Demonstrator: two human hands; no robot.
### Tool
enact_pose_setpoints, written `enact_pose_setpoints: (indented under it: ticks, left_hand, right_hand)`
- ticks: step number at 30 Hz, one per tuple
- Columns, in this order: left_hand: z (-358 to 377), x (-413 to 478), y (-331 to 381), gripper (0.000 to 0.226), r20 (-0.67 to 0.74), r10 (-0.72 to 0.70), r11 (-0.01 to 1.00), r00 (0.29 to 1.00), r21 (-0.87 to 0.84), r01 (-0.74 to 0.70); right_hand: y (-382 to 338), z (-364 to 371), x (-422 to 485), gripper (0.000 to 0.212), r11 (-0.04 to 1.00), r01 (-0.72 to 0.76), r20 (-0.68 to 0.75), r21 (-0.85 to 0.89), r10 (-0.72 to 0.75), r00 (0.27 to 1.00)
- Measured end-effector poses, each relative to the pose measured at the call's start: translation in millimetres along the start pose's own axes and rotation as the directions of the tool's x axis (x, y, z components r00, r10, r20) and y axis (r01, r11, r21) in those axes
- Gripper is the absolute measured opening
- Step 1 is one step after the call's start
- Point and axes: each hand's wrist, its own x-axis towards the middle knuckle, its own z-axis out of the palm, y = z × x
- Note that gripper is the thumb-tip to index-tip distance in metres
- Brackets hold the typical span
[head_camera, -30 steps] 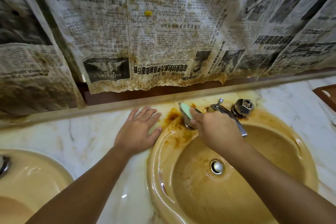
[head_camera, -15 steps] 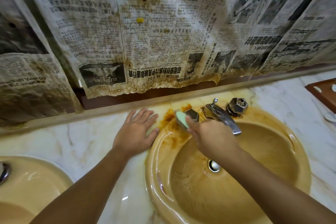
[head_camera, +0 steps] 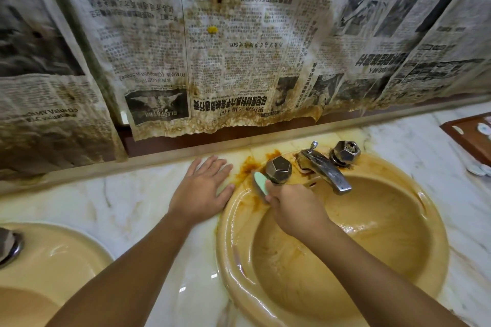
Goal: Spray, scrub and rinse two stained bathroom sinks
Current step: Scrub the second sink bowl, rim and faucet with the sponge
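A yellow-beige sink (head_camera: 414, 220) streaked with brown grime fills the right half of the view. My right hand (head_camera: 295, 207) grips a green scrub brush (head_camera: 261, 183) and holds it against the sink's back-left rim, beside the left tap knob (head_camera: 279, 168). Orange-brown stains (head_camera: 248, 167) mark the rim and counter just behind the brush. My left hand (head_camera: 202, 188) rests flat on the marble counter (head_camera: 119, 202), fingers spread, at the sink's left edge. A second beige sink (head_camera: 53, 260) shows at the lower left. My forearm hides the drain.
A tarnished faucet spout (head_camera: 326, 172) and right knob (head_camera: 345, 152) stand on the back rim. Stained newspaper (head_camera: 239, 61) covers the wall above. A brown tray (head_camera: 470, 135) with small white items lies on the counter at far right.
My right hand has slid the brush left and down along the back rim, off the left knob, which now shows fully. The view has tilted slightly. My left hand stays planted.
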Motion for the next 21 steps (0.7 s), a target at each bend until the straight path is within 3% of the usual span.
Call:
enact_pose_setpoints:
  ticks: [5, 10, 13, 18, 21]
  left_hand:
    - [-1, -2, 3, 0.062, 0.032, -0.01, 0.999, 0.999, 0.032, 0.009]
    - [-2, -3, 2, 0.062, 0.036, 0.001, 1.0, 0.999, 0.03, -0.002]
    - [-5, -7, 4, 0.062, 0.067, -0.003, 1.0, 0.998, 0.003, 0.003]
    - [-21, -17, 12, 0.06, 0.191, -0.047, 0.983, 0.98, -0.165, 0.08]
    - [-37, -12, 23, 0.05, 0.331, -0.099, 0.973, 0.938, -0.166, 0.161]
  right_hand:
    - [2, -11, 13, 0.037, 0.996, 0.028, -0.032, -0.085, -0.031, 0.999]
    - [-14, 15, -16, 0.04, 0.98, 0.189, 0.079, 0.056, -0.193, 0.978]
    - [-2, 19, -4, 0.041, 0.996, 0.09, -0.034, 0.015, -0.089, 0.995]
    - [5, 27, -25, 0.041, 0.977, 0.165, -0.032, 0.138, -0.162, 0.986]
    - [18, 32, -28, 0.038, 0.949, 0.139, -0.127, 0.282, -0.106, 0.986]
